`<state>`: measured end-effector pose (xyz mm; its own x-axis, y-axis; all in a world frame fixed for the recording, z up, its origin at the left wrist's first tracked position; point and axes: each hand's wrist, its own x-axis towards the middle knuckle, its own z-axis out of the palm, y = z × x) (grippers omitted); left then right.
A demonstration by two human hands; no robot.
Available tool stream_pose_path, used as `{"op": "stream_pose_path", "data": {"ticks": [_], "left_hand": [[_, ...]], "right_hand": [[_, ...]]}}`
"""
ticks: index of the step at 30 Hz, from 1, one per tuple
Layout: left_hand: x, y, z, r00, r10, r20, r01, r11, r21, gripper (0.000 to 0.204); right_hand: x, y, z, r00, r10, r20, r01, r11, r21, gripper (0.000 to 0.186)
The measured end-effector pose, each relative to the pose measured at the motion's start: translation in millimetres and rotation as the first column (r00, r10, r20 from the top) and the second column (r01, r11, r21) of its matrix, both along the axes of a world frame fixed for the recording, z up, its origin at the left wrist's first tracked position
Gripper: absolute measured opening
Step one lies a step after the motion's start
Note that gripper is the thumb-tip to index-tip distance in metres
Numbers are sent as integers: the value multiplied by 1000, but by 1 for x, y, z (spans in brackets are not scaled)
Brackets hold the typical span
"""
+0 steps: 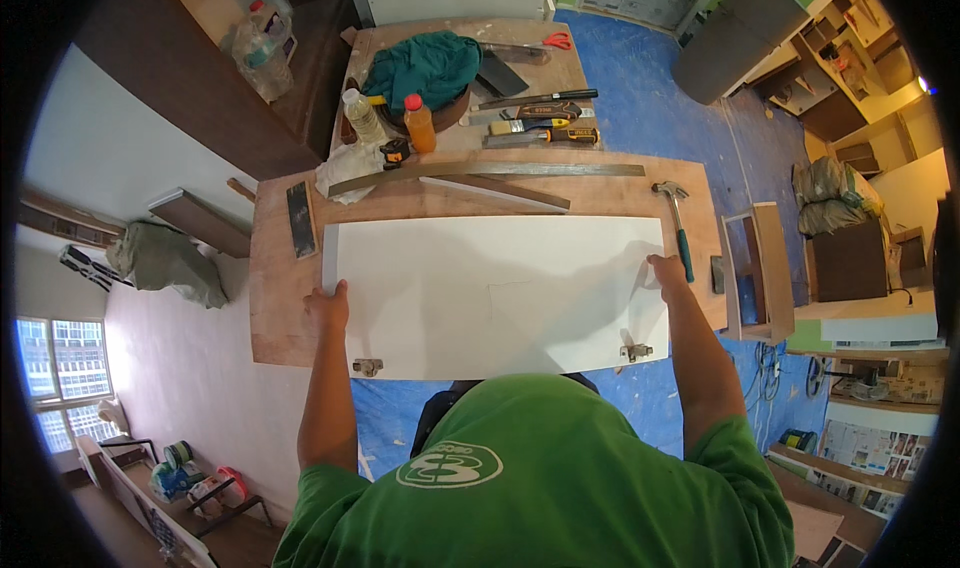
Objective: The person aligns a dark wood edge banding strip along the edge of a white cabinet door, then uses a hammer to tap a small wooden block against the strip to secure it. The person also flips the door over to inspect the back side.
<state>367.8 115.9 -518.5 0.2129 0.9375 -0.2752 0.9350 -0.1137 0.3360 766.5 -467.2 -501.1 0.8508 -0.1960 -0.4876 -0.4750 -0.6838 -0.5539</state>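
A white cabinet door point(480, 278) lies across the plywood worktop in front of me, its near edge reaching past the board toward my body. Two metal hinges, a left one point(368, 368) and a right one point(636, 352), are fixed near that edge. My left hand point(327, 306) is closed on the door's left edge, thumb at the rim. On the opposite side my right hand point(668, 274) grips the right edge, with its fingertips on the white face. Just beyond the right hand lies a claw hammer point(683, 238) with a green handle.
Behind the door lie a long wooden strip point(490, 172), a tape measure point(395, 152), an orange bottle point(419, 125), a paintbrush point(527, 126) and chisels. A green cloth point(425, 68) is heaped farther back. Blue sheeting point(640, 98) covers the floor; a small wooden frame point(757, 271) stands right.
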Motion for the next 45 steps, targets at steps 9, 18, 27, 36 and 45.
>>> {"op": "stream_pose_path", "data": {"ticks": [9,18,27,36,45], "left_hand": [[-15,16,-26,996,14,85,-19,998,59,78],[-17,16,-5,961,-1,275,-24,996,87,71],[-43,-13,56,809,131,574,-175,984,23,66],[-50,-36,105,755,74,651,-155,986,67,71],[-44,-49,139,807,11,590,-115,983,140,70]], "right_hand": [[-2,13,10,998,-58,31,57,998,10,66],[-17,9,29,962,-166,217,140,981,132,39],[-42,6,82,833,-321,450,143,911,386,31],[-65,-13,86,805,-382,454,160,876,454,36],[-86,-36,106,778,-434,454,215,863,457,38]]}}
